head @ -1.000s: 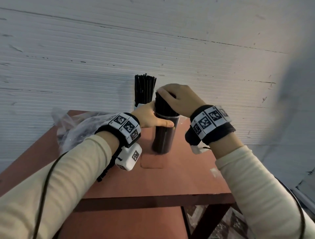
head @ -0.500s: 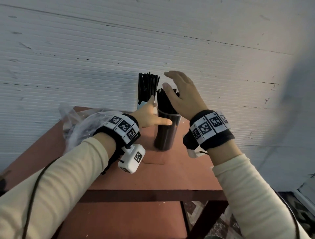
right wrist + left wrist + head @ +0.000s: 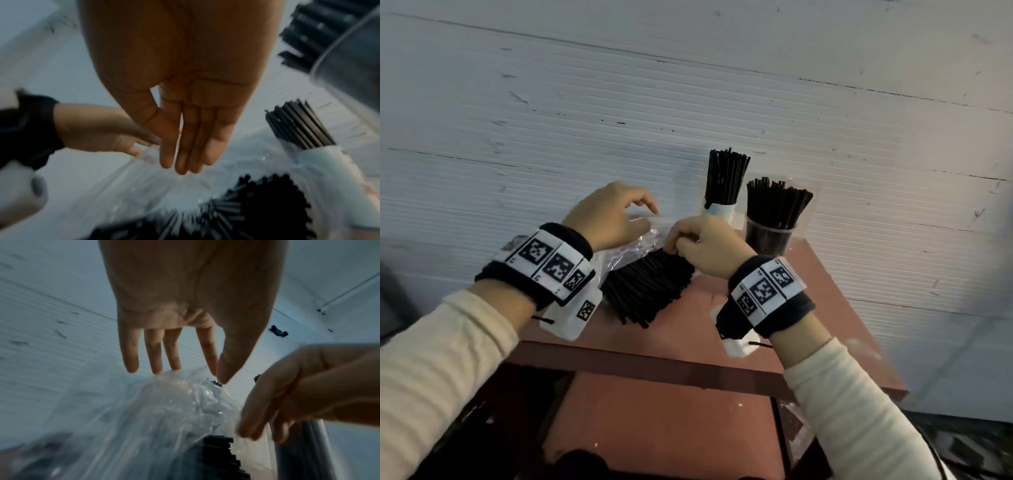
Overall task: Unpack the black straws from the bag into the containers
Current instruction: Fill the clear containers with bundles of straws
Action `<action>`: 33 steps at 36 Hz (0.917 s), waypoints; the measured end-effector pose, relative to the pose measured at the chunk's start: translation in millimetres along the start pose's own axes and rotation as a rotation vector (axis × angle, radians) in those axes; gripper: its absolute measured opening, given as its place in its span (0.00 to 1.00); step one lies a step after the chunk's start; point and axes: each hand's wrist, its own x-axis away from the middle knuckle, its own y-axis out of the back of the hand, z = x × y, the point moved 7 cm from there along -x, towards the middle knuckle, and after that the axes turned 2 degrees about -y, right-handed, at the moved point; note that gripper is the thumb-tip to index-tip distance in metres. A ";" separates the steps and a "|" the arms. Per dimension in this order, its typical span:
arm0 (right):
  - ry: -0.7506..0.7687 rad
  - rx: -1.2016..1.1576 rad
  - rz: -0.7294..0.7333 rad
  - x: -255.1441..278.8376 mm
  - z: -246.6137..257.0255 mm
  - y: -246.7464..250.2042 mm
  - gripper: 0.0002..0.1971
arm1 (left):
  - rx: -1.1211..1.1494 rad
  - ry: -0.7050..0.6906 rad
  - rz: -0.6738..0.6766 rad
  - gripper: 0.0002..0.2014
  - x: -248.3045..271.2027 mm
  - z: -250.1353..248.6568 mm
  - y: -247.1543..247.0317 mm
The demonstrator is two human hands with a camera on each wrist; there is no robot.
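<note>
A clear plastic bag (image 3: 630,246) lies on the red-brown table (image 3: 722,318) with a thick bundle of black straws (image 3: 650,291) inside, their cut ends towards me. My left hand (image 3: 647,216) is over the bag's far edge, and thumb and forefinger pinch the film (image 3: 216,376). My right hand (image 3: 678,245) is at the bag's right edge above the straws, fingers extended side by side (image 3: 180,168) and holding nothing. Further right stand a white cup (image 3: 724,210) and a clear container (image 3: 768,236), both full of upright black straws.
A white ribbed wall (image 3: 688,102) rises directly behind the table. The table's right edge (image 3: 859,325) lies just past the clear container. Below the top, a lower shelf (image 3: 664,421) and the dark frame show.
Both hands have left the clear container and moved left to the bag. The left hand has taken hold of the film. The camera swung left, so the containers now sit to the right.
</note>
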 end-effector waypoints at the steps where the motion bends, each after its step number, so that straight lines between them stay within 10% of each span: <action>1: -0.022 0.057 0.069 -3.4 -0.7 -13.6 0.13 | -0.015 0.000 0.051 0.10 2.7 5.3 -1.5; 11: -0.129 0.282 0.319 -22.6 -7.1 -70.0 0.19 | 0.148 0.106 0.239 0.24 19.0 30.5 -17.3; 19: -0.234 0.317 0.377 -30.6 -11.5 -80.3 0.29 | 0.150 0.203 -0.046 0.24 14.3 37.2 2.1; 33: -0.082 0.300 0.427 -34.2 -6.5 -85.9 0.21 | 0.155 0.138 -0.026 0.25 13.4 30.5 4.6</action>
